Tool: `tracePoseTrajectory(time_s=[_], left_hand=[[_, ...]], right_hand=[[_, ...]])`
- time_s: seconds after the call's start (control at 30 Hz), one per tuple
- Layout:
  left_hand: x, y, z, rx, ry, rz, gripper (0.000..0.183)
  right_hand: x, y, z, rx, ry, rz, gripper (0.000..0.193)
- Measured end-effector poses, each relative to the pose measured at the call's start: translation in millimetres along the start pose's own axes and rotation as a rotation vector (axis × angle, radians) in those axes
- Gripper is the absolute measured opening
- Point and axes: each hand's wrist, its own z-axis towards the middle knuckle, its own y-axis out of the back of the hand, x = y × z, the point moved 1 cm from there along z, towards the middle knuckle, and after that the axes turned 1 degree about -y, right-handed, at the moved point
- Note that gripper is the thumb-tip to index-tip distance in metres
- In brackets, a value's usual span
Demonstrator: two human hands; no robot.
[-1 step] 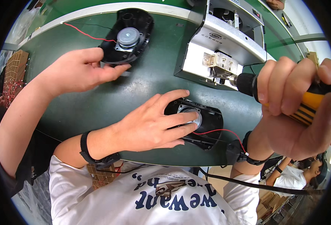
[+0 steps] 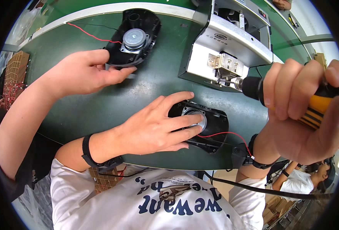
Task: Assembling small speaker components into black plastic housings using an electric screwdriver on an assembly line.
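My left hand (image 2: 148,128) spans a black plastic speaker housing (image 2: 217,124) on the bench, its fingers spread across it and some on the round silver speaker (image 2: 202,122). A red wire (image 2: 230,133) runs from this speaker toward my right wrist. My right hand (image 2: 300,103) is wrapped round a yellow and black electric screwdriver (image 2: 319,105), partly hidden by my fingers. Its black nose points left, and the tip is at the metal outlet (image 2: 227,69) of a silver screw feeder (image 2: 230,42).
At the upper left a co-worker's hand (image 2: 94,73) holds a second black speaker housing (image 2: 142,23) with a red wire. The green bench (image 2: 138,103) has a pale strip along its back. A black cable (image 2: 254,189) crosses before my shirt. Another person (image 2: 298,180) sits at the lower right.
The co-worker's housing has shifted slightly to the right. My screwdriver has drawn back slightly from the feeder outlet. My left hand stays in place.
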Motion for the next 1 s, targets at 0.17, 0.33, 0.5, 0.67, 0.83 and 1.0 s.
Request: tracePoseTrajectory(time_s=[0.17, 0.33, 0.5, 0.67, 0.83, 1.0], left_hand=[[5, 0, 0, 0.028, -0.007, -0.015, 0.058], [0, 0, -2, 0.038, 0.008, 0.017, 0.06], [3, 1, 0, 0.006, 0.027, -0.04, 0.058], [2, 4, 1, -0.015, 0.049, -0.097, 0.058], [1, 5, 0, 0.007, 0.064, -0.12, 0.058], [0, 1, -1, -0.013, 0.065, -0.128, 0.056]], right_hand=[[-2, -4, 0, 0.085, -0.126, 0.044, 0.043], [34, -4, 3, 0.152, -0.233, 0.087, 0.019], [42, -2, -3, 0.222, -0.409, 0.161, 0.036], [28, -16, -8, 0.179, -0.274, 0.161, 0.056], [8, -38, -21, -0.035, -0.11, 0.05, 0.051], [-4, -52, -23, -0.148, -0.088, 0.015, 0.048]])
